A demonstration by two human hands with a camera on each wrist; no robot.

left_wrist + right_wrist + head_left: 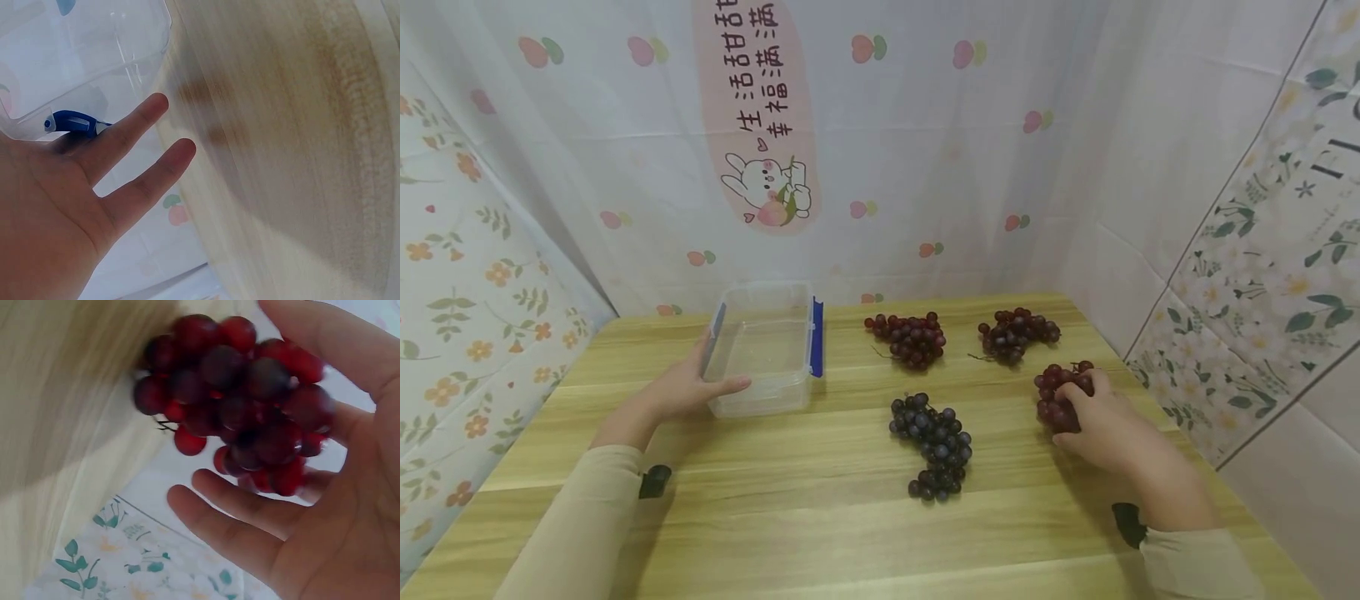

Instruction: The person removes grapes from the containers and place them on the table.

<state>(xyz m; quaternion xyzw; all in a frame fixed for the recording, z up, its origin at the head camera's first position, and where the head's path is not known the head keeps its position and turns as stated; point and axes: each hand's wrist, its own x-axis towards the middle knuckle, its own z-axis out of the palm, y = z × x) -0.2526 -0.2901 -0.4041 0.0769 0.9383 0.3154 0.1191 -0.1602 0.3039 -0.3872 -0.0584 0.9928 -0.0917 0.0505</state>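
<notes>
A clear plastic box (760, 400) with blue side clips sits on the table's left half, its inside bare. My left hand (681, 387) rests against its near left corner, thumb out along the front wall. In the left wrist view two fingers of that left hand (81, 194) are straight beside a blue clip (75, 122); the other fingers are hidden. At the right, my right hand (1105, 421) grips a bunch of red grapes (1058, 398). The right wrist view shows the grapes (231, 406) between thumb and fingers, with two fingers of the right hand (331, 531) extended below.
A dark bunch of grapes (932, 446) lies mid-table in front. Two more reddish bunches, one left (913, 340) and one right (1017, 333), lie toward the back. Printed curtains (925, 167) hang behind the wooden table (820, 500) and along both sides.
</notes>
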